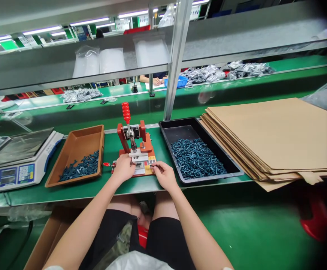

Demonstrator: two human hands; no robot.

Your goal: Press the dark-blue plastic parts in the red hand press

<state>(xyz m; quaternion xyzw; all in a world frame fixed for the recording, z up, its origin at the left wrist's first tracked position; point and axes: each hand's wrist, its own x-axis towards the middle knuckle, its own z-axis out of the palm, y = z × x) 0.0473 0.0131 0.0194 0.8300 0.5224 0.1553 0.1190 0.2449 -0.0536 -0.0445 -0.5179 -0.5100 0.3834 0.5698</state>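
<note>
A red toggle press (pixel 131 137) with a ribbed red handle stands on the green bench in front of me, handle upright. My left hand (pixel 124 167) rests at the left of its base, fingers curled against the white block (pixel 139 154); what they grip is hidden. At the base's right edge my right hand (pixel 164 174) pinches a small dark piece, too small to name. To the right, a black tray (pixel 180 129) holds a heap of thin dark-blue parts (pixel 198 157). The brown tray (pixel 77 139) on the left contains fewer dark-blue pieces (pixel 81 167).
A digital scale (pixel 25 172) sits at the far left. Stacked brown cardboard sheets (pixel 275 135) lie right of the black tray. A metal post (pixel 177 60) rises behind the press. Across the bench, another person's hands (pixel 157 81) are beside a blue basket (pixel 177 81).
</note>
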